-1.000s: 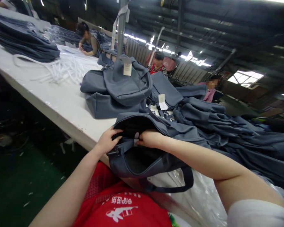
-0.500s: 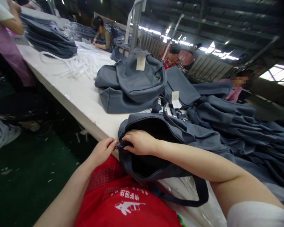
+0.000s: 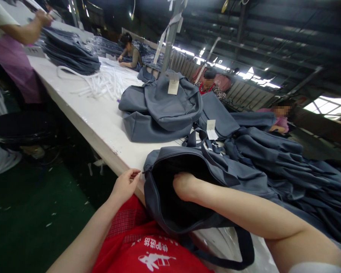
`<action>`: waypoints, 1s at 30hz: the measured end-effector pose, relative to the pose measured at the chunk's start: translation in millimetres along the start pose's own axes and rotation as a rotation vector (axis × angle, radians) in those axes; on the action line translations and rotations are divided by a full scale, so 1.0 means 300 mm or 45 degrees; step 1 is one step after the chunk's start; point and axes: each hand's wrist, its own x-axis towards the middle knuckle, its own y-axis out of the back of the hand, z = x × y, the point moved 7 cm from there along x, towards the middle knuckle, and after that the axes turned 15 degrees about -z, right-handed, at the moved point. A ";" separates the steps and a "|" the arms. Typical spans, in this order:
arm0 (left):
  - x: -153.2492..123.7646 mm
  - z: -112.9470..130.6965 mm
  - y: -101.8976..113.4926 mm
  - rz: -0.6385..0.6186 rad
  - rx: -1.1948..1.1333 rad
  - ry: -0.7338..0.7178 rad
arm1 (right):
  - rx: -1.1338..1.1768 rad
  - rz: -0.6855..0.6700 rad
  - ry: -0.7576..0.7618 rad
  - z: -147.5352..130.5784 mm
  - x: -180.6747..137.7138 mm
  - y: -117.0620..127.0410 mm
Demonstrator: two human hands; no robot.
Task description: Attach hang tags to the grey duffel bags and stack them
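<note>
Dim workshop: long white table [image 3: 82, 110], green floor [image 3: 39, 223], bright windows [image 3: 329, 108].

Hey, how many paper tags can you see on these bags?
2. One tag on the top stacked bag; another tag just behind the open bag. More may be hidden in the pile.

Bag [image 3: 230, 174] lies at table [image 3: 82, 110] edge (stacked bags [image 3: 165, 110] behind it).

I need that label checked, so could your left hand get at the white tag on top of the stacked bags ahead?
Probably yes: the white tag lies uncovered on the stacked bags, with only bare table between, but the left hand pinches the open bag.
</note>
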 end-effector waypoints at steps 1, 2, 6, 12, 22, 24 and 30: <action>0.009 -0.003 -0.010 -0.004 -0.025 -0.005 | -0.019 0.011 0.011 0.005 -0.015 0.002; 0.019 -0.003 -0.022 -0.012 -0.059 -0.009 | -0.017 0.054 0.042 0.004 -0.032 0.013; 0.081 -0.004 -0.068 -0.007 -0.251 0.029 | 0.210 0.354 0.117 0.000 -0.089 0.106; 0.135 0.024 -0.082 -0.007 -0.321 -0.028 | 0.596 0.468 0.141 0.016 -0.016 0.164; 0.026 0.102 -0.060 0.201 0.125 -0.196 | 0.633 0.504 0.166 0.015 0.055 0.168; 0.014 0.134 -0.070 0.214 0.237 -0.261 | 0.618 0.563 0.099 0.022 0.064 0.164; 0.005 0.161 -0.096 0.235 0.464 -0.333 | 0.412 0.538 -0.068 0.016 0.063 0.174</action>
